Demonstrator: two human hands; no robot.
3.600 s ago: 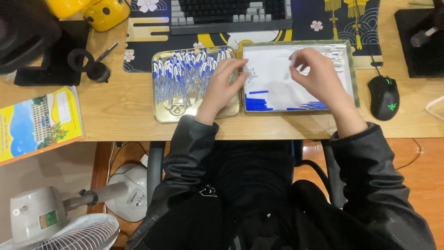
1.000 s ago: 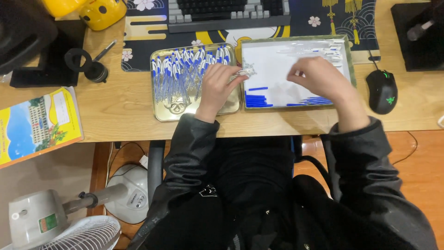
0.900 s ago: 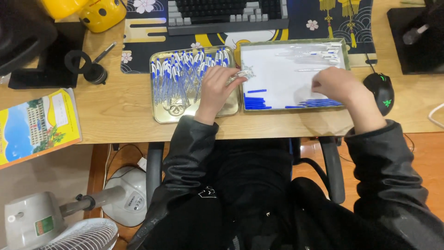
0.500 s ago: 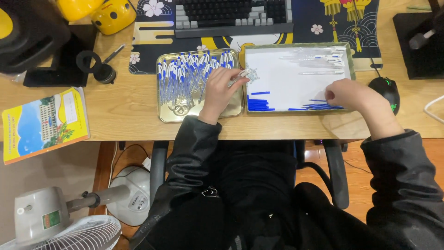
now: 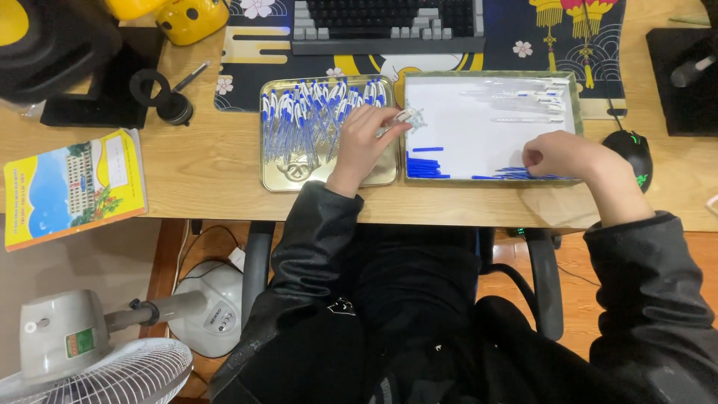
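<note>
The left hand (image 5: pixel 364 138) pinches a clear pen barrel (image 5: pixel 399 120) between thumb and fingertips, holding it level over the seam where the two trays meet, its free end poking toward the white-lined tray. The grip looks narrow and closed on the barrel. The right hand (image 5: pixel 557 153) rests curled at the near right corner of the white-lined tray (image 5: pixel 490 127), fingertips down on a row of thin blue refills (image 5: pixel 516 175) lying along the tray's near edge; whether it has pinched one yet cannot be told, since the fingers hide the contact.

The barrel is judged to be light, stiff and smooth plastic, likely to roll or slip if held loosely, so a pinch around its middle, as here, keeps it steady. The refills look very thin and slightly springy; they would best be taken near one end between fingertip and thumb rather than pressed flat.

In the same tray, a small stack of blue caps (image 5: pixel 425 166) sits at the near left corner, and a few clear barrels (image 5: pixel 523 101) lie near the far right corner. Just to the left, the gold metal tray (image 5: pixel 288 178) holds a heap of finished blue-capped pens (image 5: pixel 314 112) in its far half. Both trays stand side by side at the near edge of the wooden desk (image 5: pixel 202 164). Farther back is a keyboard (image 5: pixel 389 22), a black mouse (image 5: pixel 632 150) beside the right tray, and a yellow booklet (image 5: pixel 71 187) at the left edge.
</note>
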